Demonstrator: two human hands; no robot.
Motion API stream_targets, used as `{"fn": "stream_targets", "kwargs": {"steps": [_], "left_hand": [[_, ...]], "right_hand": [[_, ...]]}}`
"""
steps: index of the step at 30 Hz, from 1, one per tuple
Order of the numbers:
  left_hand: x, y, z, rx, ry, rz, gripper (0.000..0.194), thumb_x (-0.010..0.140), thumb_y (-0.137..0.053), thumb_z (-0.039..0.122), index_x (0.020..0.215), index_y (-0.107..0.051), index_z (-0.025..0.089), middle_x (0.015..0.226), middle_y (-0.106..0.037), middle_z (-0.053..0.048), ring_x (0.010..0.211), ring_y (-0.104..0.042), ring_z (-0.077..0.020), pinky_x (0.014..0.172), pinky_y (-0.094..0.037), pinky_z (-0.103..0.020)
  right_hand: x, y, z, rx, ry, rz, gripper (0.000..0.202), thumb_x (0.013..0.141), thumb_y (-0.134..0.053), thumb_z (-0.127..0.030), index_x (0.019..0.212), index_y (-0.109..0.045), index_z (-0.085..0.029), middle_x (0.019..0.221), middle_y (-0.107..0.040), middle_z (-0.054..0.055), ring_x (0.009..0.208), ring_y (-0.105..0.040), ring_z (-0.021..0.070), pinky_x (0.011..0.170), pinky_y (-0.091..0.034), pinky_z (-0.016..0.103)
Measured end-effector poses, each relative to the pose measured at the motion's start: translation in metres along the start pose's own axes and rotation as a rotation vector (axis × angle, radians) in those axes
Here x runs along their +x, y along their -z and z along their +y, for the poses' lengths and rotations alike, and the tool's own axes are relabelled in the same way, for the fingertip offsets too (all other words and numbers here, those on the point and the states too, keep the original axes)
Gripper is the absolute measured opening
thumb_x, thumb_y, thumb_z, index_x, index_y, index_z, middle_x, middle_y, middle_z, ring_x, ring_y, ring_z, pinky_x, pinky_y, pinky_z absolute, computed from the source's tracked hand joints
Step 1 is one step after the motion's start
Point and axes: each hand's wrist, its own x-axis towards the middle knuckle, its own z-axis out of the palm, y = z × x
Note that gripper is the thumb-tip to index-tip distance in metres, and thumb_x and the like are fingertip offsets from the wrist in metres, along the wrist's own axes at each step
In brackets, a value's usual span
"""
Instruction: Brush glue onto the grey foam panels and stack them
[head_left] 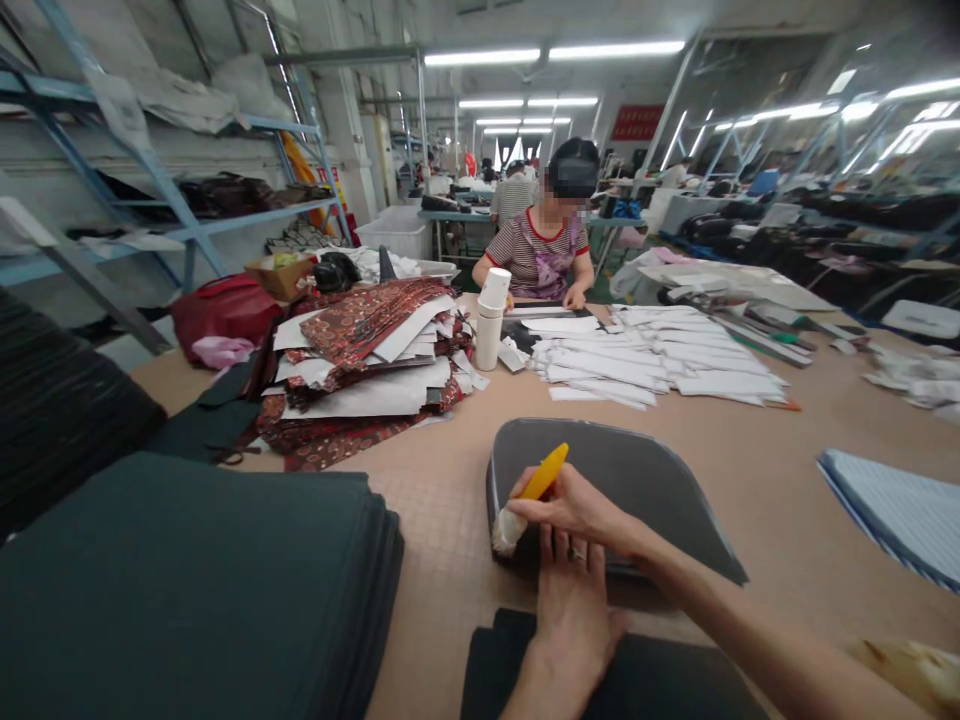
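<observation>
My right hand point(574, 505) is closed round the yellow handle of a brush point(546, 470). The brush's pale bristles point down at the near left edge of a dark grey panel point(637, 470) with rounded corners. Below it, my left hand point(574, 600) lies with its fingers stretched out flat on the panel's near edge, a ring on one finger. My right forearm reaches in from the right, just above the left fingers. Dark green sheets point(645, 670) lie under and beside my left wrist.
A thick stack of dark green sheets point(195, 580) fills the near left. Behind it stand patterned red pieces point(375, 330) and a white cup stack point(491, 320). White strips point(645, 350) spread across the far table. Striped sheets point(900, 500) lie right. A co-worker point(540, 250) sits opposite.
</observation>
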Motion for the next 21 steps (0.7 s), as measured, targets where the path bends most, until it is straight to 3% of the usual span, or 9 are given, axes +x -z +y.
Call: {"fn": "stream_targets", "kwargs": {"steps": [4,10,13,18,21], "left_hand": [[0.0,0.004,-0.002,-0.043,-0.037,0.024,0.083,0.08,-0.05,0.054,0.142,-0.023,0.005,0.15,-0.018,-0.02,0.138,-0.012,-0.0387,0.111,-0.022,-0.058],[-0.002,0.009,-0.002,-0.059,-0.034,0.013,0.078,0.081,-0.049,0.046,0.142,-0.022,0.006,0.151,-0.013,-0.019,0.137,-0.005,-0.0377,0.112,-0.021,-0.059],[-0.002,0.009,-0.002,-0.094,-0.028,0.009,0.077,0.082,-0.048,0.046,0.143,-0.02,0.007,0.151,-0.011,-0.018,0.137,-0.002,-0.0367,0.112,-0.02,-0.059],[0.0,0.011,-0.003,-0.166,-0.02,-0.043,0.078,0.083,-0.046,0.048,0.143,-0.019,0.007,0.151,-0.008,-0.018,0.137,0.002,-0.0365,0.112,-0.016,-0.061],[0.0,0.014,-0.003,-0.202,-0.012,-0.079,0.078,0.083,-0.045,0.049,0.143,-0.019,0.007,0.151,-0.004,-0.018,0.136,0.005,-0.0363,0.112,-0.012,-0.061]], "right_hand": [[0.043,0.015,0.003,-0.133,0.043,0.069,0.023,0.072,-0.062,-0.037,0.069,-0.064,-0.015,0.061,-0.057,-0.001,0.056,-0.049,0.0105,0.054,-0.039,0.023],[0.107,0.06,0.017,-0.191,0.025,0.438,0.032,0.067,-0.062,-0.045,0.057,-0.058,-0.015,0.048,-0.05,-0.002,0.045,-0.042,0.0094,0.045,-0.032,0.023],[0.116,0.072,0.022,-0.198,-0.004,0.587,0.038,0.067,-0.06,-0.053,0.058,-0.058,-0.015,0.046,-0.052,0.0,0.043,-0.043,0.0102,0.043,-0.032,0.024],[0.111,0.07,0.025,-0.217,-0.01,0.568,0.047,0.065,-0.061,-0.06,0.048,-0.056,-0.017,0.042,-0.053,0.001,0.039,-0.045,0.0108,0.041,-0.033,0.024],[0.108,0.076,0.029,-0.233,-0.052,0.661,0.044,0.064,-0.063,-0.057,0.047,-0.057,-0.017,0.04,-0.052,0.001,0.038,-0.047,0.012,0.041,-0.033,0.024]]}}
